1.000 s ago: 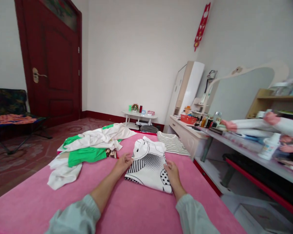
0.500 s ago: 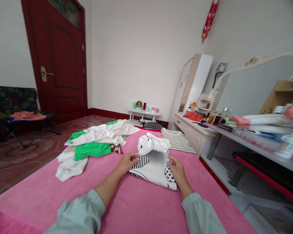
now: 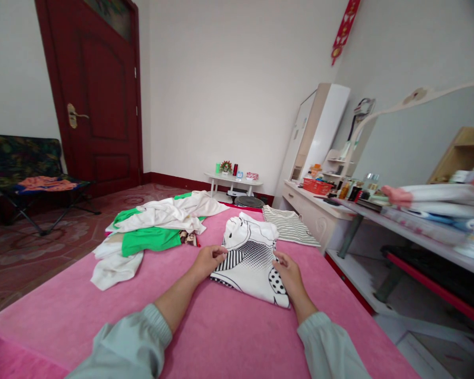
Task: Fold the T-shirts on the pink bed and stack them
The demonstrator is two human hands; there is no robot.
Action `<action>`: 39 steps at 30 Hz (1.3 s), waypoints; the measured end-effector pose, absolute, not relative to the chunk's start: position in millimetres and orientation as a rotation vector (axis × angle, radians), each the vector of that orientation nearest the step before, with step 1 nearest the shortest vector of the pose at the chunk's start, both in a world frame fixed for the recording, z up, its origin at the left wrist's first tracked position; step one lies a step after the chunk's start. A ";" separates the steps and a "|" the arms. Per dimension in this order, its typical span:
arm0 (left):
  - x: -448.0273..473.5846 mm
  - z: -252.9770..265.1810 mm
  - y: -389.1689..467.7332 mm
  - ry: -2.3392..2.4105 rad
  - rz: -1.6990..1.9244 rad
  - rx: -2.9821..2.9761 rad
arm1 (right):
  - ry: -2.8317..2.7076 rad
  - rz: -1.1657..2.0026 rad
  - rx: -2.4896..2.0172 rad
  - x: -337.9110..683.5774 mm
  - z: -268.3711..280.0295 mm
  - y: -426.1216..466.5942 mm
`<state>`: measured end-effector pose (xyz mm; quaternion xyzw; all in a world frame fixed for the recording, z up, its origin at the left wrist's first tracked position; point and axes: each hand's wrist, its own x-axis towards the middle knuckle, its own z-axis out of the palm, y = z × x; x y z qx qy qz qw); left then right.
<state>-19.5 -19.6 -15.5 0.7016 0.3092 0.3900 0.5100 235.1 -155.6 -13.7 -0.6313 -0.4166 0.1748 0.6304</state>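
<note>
A white shirt (image 3: 253,268) with black dots, stripes and curved lines lies folded into a rough rectangle on the pink bed cover (image 3: 221,337). At its left edge, the curled fingers of my left hand (image 3: 208,261) pinch the cloth. My right hand (image 3: 287,271) grips the opposite edge, thumb and fingers close together beside the polka-dot patch. The far end of the shirt looks bunched and uneven. Just beyond it to the right lies a flat, striped garment (image 3: 290,226).
Loose white and green clothes (image 3: 158,223) are heaped on the bed's left side. A dressing table (image 3: 319,202) with a red basket (image 3: 316,186) and bottles stands along the right. Beyond the bed is a low white table (image 3: 233,179); a folding chair (image 3: 27,173) stands at left.
The view has shifted slightly. Both hands stay at the shirt's two side edges, and the shirt looks almost the same.
</note>
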 end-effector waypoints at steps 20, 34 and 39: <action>-56.7 51.4 -44.2 0.496 0.221 1.984 | -1.087 0.290 -1.428 224.5 -2.5 -160.0; 6.2 59.7 -16.6 1.039 0.544 2.018 | -1.273 -0.006 -1.924 206.3 4.1 -173.8; 42.3 40.0 10.9 1.240 0.866 2.012 | -1.260 0.032 -1.917 207.7 1.4 -172.0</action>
